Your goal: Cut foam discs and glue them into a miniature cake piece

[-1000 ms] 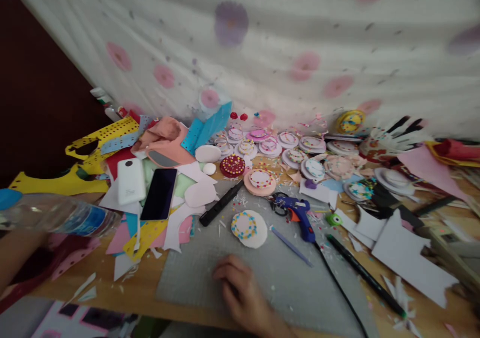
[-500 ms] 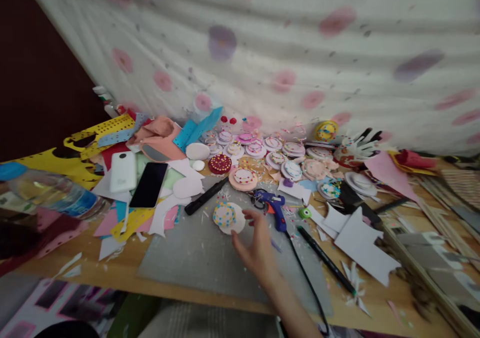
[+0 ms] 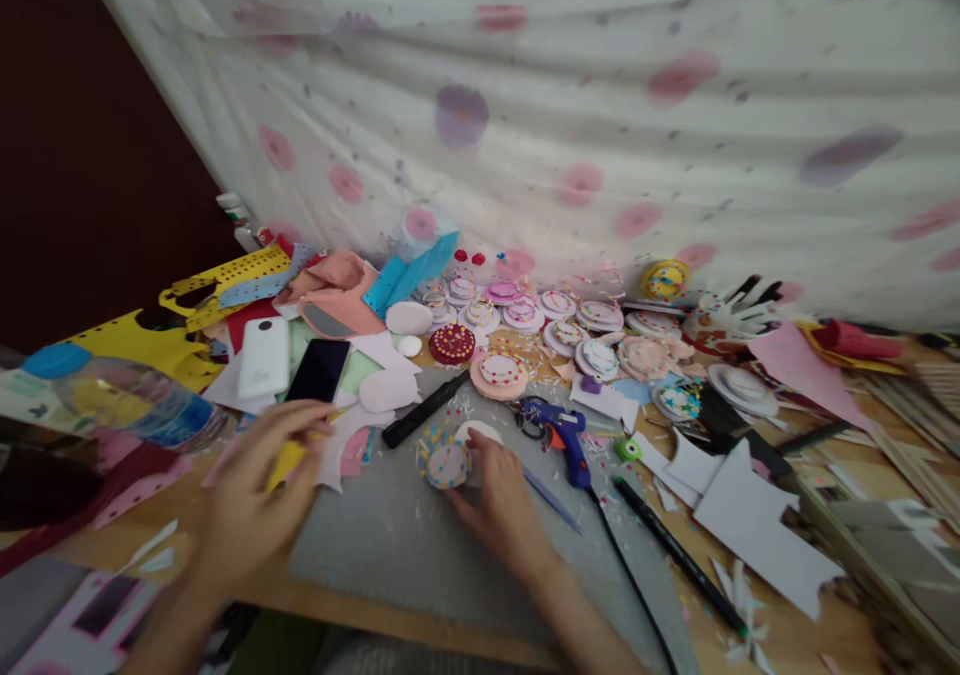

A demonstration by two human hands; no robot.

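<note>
On the grey mat [image 3: 390, 555] lies a small disc with yellow and blue dots [image 3: 448, 463], a pale round piece [image 3: 480, 431] just behind it. My right hand [image 3: 495, 490] is at their right side, thumb by the dotted disc and fingers over the pale piece, seemingly gripping them. At the left, above the mat's edge, my left hand [image 3: 270, 480] is blurred, its fingertips close together near a thin yellowish item; what it pinches is too small to make out. A blue glue gun [image 3: 566, 435] rests right of my right hand, beside a purple stick [image 3: 551, 500].
Behind the mat stand many small decorated discs [image 3: 521, 312]. A black pen [image 3: 425, 410], a phone [image 3: 318, 370], a white power bank [image 3: 264, 357] and a water bottle [image 3: 139, 400] lie leftward. A green-tipped marker [image 3: 679, 555] and white scraps [image 3: 757, 515] lie rightward.
My left hand has come into view at the left. My right hand has closed in on the discs, and the dotted disc now sits apart from the pale piece's centre. The view has shifted.
</note>
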